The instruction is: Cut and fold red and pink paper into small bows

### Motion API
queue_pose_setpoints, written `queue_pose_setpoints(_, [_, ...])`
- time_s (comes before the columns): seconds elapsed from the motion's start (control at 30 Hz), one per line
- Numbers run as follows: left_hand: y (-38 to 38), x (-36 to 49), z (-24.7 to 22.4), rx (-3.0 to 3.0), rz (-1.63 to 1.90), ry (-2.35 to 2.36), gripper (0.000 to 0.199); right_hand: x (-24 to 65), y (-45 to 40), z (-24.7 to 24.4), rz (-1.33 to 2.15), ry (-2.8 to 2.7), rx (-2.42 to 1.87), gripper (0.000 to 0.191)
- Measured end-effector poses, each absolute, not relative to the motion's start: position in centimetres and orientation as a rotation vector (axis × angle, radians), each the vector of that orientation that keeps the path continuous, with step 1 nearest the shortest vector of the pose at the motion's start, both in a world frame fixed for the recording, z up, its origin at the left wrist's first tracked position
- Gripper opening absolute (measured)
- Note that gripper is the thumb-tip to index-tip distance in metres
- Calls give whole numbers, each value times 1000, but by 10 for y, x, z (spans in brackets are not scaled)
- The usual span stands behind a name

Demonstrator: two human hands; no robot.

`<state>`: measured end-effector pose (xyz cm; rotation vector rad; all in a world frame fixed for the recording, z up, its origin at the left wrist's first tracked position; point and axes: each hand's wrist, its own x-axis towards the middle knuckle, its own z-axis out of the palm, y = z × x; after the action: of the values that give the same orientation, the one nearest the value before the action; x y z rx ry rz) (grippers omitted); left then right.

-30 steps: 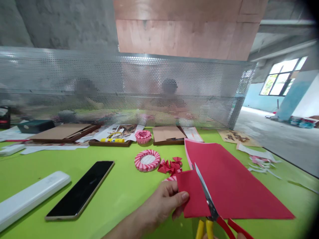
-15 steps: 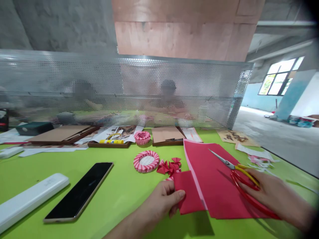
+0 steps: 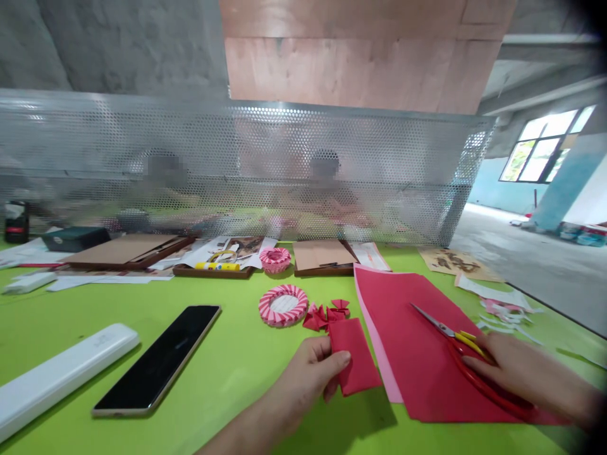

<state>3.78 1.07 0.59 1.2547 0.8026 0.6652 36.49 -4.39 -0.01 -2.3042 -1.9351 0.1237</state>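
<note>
Above table [image 3: 222, 354], rectangular red paper [image 3: 359, 360]

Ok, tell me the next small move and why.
Probably release the scissors onto the red sheet: they look closed and are over it in the right hand, while the left hand alone holds the red piece, so a freed hand could help.

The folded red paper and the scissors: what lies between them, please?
In the head view: a sliver of green table, the pink sheet, then part of the large red sheet.
</note>
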Motion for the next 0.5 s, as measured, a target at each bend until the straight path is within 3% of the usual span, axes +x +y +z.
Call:
queue_pose_setpoints(0.23, [11,40,1,1316,658,820,27,389,-52,-13,116,-1827,-2258,44])
queue_pose_setpoints(0.5, [12,42,-5,1358,670,831,30,425,-53,-31,-20,-1823,-2254,52])
